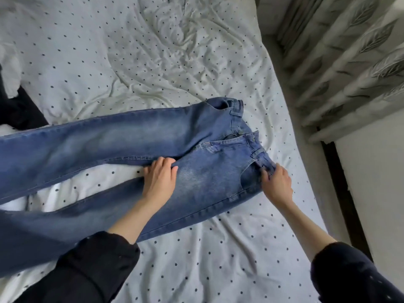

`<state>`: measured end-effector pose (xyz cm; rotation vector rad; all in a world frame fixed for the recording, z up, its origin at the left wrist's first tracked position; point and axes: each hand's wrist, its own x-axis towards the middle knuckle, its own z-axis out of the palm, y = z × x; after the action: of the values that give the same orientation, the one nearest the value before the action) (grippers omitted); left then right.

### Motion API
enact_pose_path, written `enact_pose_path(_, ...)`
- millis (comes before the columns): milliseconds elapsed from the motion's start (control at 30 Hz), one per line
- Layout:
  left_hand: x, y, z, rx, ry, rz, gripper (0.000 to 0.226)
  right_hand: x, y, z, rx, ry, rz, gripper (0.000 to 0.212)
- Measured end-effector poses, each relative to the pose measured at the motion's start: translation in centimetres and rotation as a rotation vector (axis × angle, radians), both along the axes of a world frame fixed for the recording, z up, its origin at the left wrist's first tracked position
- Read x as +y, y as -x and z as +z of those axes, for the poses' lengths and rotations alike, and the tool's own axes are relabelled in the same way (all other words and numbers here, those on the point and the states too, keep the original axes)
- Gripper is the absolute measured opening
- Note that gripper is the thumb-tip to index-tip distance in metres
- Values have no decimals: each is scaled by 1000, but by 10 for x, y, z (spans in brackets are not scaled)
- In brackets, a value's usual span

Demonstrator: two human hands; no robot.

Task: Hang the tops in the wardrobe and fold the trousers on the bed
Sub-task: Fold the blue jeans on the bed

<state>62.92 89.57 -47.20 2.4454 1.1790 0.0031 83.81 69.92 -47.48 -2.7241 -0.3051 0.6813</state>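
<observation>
On the bed, head view: pretty much just one pair of jeans and two hands going on

Bed (153, 62): white cover with small dark dots, wrinkled up toward 12 o'clock, smoother at 6.

Jeans (122, 136): blue denim, lying front-up across the middle of the bed, waistband over at 3 o'clock, legs running off toward 9. The two legs are spread apart in a V with a bit of dotted sheet showing between them. Fly looks unbuttoned.

Left hand (158, 179): resting on the crotch area where the legs split, fingers curled over the inner seam of the near leg, looks like it's gripping the fabric there.

Right hand (276, 184): at the near end of the waistband, fingers pinching the denim by a belt loop.

Sleeves: both dark, pushed up the forearms, at 6 o'clock.

Dark garment (19, 108): black fabric at 9 o'clock, partly cut off, can't tell what it is.

Curtain (349, 62): pale, leaf pattern, at 2 o'clock beside the bed.
</observation>
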Motion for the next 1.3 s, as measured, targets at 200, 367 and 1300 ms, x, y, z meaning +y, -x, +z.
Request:
enact_pose_path(200, -4, -30, 5, -35, -81, 41, 13, -2, -47, -32, 325, -193, -270, 38)
enact_pose_path(367, -12, -62, 2, 83, -33, 52, 29, -19, -68, -27, 554, -383, -430, 32)
enact_pose_path(1300, -178, -40, -10, 230, -64, -627, 67, -172, 13, -14, 751, -628, -1178, 16)
